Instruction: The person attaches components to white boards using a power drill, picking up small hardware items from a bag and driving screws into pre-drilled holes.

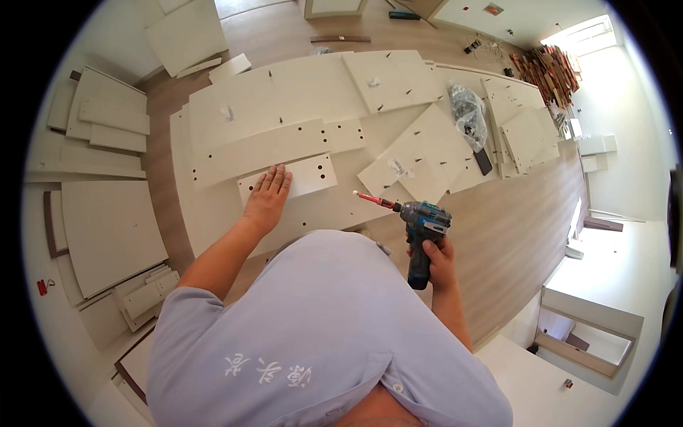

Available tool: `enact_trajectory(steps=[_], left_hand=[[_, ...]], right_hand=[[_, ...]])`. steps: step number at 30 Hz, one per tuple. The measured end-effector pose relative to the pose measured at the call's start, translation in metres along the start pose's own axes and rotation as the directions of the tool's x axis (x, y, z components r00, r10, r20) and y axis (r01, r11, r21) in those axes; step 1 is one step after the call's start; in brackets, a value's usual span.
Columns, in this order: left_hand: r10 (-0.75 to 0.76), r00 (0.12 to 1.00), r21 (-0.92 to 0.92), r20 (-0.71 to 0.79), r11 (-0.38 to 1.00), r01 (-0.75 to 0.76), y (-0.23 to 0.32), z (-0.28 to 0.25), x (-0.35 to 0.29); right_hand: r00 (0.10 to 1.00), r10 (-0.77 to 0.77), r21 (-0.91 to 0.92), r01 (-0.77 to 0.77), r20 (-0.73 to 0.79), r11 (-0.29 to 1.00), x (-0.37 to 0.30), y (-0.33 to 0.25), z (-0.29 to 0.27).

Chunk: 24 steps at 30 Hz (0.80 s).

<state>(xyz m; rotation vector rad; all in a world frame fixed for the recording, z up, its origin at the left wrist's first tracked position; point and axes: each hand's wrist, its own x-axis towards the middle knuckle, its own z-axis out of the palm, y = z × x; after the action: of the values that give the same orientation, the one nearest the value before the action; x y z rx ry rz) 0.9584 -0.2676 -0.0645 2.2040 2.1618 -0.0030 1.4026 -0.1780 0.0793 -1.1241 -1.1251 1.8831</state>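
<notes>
My left hand (269, 193) lies flat, fingers stretched out, on a short white board (302, 179) with dark round holes near its ends. In my right hand (436, 257) is a teal and black cordless drill (425, 222), gripped by its handle. Its long red bit (373, 200) points left toward the board, apart from it. Beyond the short board, a longer white strip panel (263, 149) with similar holes rests on the large white panel (213, 117). A square white panel (427, 153) with dark pegs standing up from it lies to the right.
A clear plastic bag of hardware (467, 114) and a black phone (483, 162) sit on the panels at right. More white boards (110, 235) lean or lie along the left. Wood strips (551, 75) are piled at the far right. Wood-look floor (519, 213) shows at right.
</notes>
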Motion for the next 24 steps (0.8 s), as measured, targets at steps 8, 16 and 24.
enact_trajectory(steps=[8,16,24], left_hand=[[-0.108,0.99,-0.526,0.087,0.839,0.138,-0.038,-0.082,0.019],[-0.062,0.988,-0.315,0.144,0.943,0.105,-0.031,-0.069,0.016],[-0.027,0.994,-0.188,0.107,0.981,0.047,-0.021,-0.03,0.007]], right_hand=[[0.997,-0.062,-0.028,0.063,0.037,0.998,0.015,-0.008,0.016],[0.998,-0.034,-0.099,0.039,0.048,0.994,0.031,-0.014,0.029],[0.986,0.08,-0.72,0.051,0.147,0.693,0.081,-0.023,0.084]])
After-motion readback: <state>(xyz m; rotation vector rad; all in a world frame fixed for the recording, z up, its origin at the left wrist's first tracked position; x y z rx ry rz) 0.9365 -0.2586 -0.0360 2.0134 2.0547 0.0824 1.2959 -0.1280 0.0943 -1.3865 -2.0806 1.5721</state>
